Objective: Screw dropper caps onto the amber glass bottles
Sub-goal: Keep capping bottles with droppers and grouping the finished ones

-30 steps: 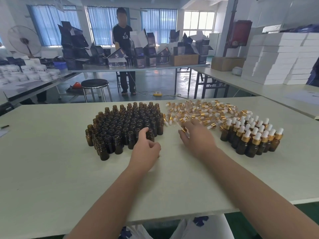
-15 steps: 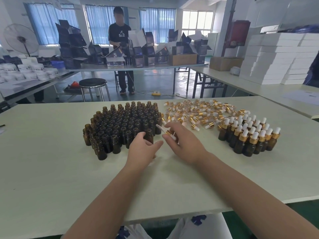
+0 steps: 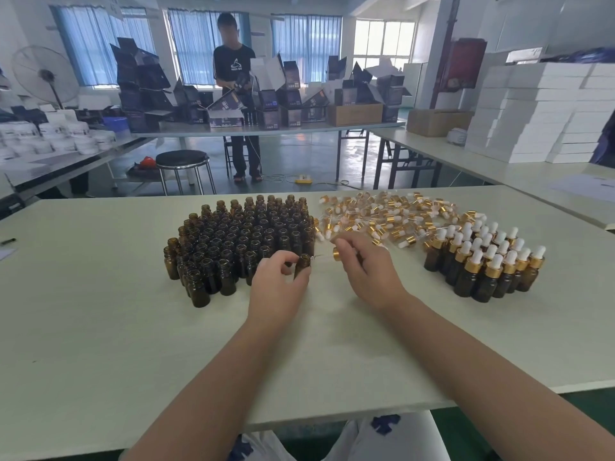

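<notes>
Two bare arms reach over the near edge of the pale flat table [image 3: 100,327]. The left hand [image 3: 278,287] pinches one small brown glass bottle [image 3: 302,267] that stands upright with its mouth open. The right hand [image 3: 364,271] pinches a gold dropper cap [image 3: 336,253] just to the right of it. The thin glass tube [image 3: 321,256] of the cap lies almost flat and points left, with its tip right at the mouth of the bottle. I think the tube must tip up and go straight down into the bottle before any twisting.

A bit farther, on the left, stands a big crowd of open brown bottles [image 3: 243,237]. On the right stands a group of bottles with gold and white caps on [image 3: 482,261]. Farther back lies a loose pile of gold and white caps [image 3: 382,216].
</notes>
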